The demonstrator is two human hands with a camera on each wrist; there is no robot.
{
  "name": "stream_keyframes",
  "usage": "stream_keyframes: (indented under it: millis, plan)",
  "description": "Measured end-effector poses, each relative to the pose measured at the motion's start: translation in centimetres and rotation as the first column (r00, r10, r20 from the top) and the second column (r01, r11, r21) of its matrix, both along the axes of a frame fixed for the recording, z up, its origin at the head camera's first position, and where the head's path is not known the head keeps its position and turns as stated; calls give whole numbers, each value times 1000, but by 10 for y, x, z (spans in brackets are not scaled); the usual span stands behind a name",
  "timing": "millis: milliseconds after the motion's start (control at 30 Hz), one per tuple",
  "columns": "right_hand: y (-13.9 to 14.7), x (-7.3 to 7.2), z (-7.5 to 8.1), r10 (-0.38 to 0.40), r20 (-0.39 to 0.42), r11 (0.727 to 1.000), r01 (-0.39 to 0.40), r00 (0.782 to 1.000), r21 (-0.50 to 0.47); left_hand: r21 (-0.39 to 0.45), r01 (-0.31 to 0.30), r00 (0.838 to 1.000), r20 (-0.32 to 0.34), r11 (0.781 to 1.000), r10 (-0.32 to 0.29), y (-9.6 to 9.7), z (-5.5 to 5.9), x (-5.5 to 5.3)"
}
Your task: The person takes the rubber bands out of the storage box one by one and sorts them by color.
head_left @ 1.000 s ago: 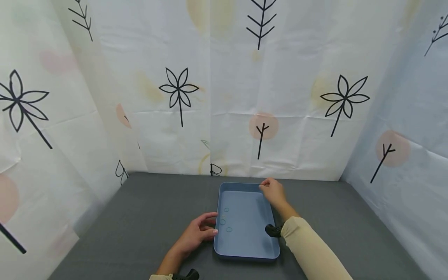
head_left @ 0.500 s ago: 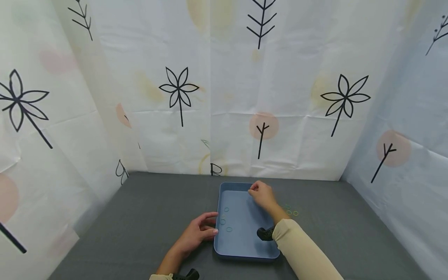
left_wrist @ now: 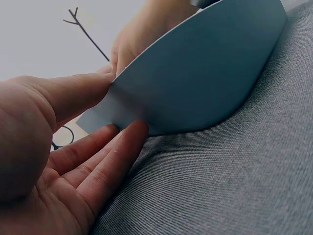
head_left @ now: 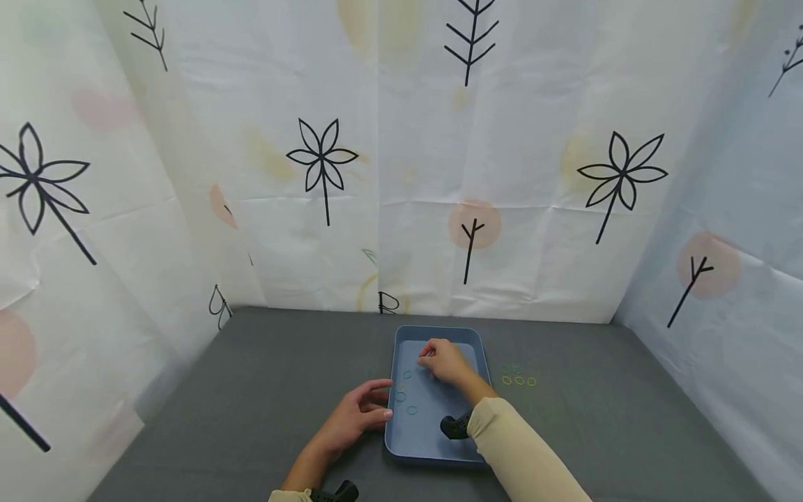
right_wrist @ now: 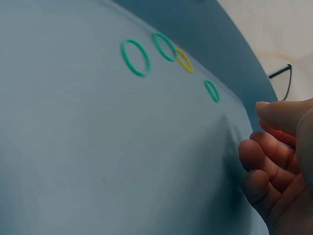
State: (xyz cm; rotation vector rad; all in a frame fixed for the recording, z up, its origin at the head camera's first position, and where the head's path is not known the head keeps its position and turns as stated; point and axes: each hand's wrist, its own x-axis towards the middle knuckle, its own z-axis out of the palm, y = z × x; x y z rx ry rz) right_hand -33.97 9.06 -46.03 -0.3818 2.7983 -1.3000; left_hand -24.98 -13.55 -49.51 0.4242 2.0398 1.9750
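A shallow blue tray (head_left: 433,436) lies on the grey cloth. Inside it, near the left wall, are three thin green rings, among them one green ring (right_wrist: 126,59), and one yellow ring (right_wrist: 185,61). My left hand (head_left: 353,417) is at the tray's left side; in the left wrist view its thumb meets the rim and its fingertips touch the outer wall. Over the tray's far half hovers my right hand (head_left: 447,361), fingers loosely bent, the thumb apart from the lower fingers in the right wrist view. No object shows between them.
Right of the tray, several small rings lie on the grey cloth (head_left: 602,411): a front row of yellow rings (head_left: 519,385) and fainter green rings (head_left: 516,372) behind. A white patterned curtain (head_left: 414,153) stands at the back and both sides.
My right hand has moved from the tray's far right corner leftward and nearer, over the tray's inside. The rings on the cloth have come into sight. The left hand stays put.
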Motion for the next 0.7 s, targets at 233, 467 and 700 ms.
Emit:
stream_keyframes:
  millis: [233,467,700]
  plan:
    - [-10,1,-8,52,-3,998,-52,999,-29,7,5,1000,-6,1000,-5,1,2,1]
    - [-17,4,-10,53,-51,998,-52,997,21,-5,5,1000,0,1000,-5,1,5,2]
    - [-20,7,-13,46,-117,995,-35,992,95,-5,2,1000,11,1000,-2,1,4,1]
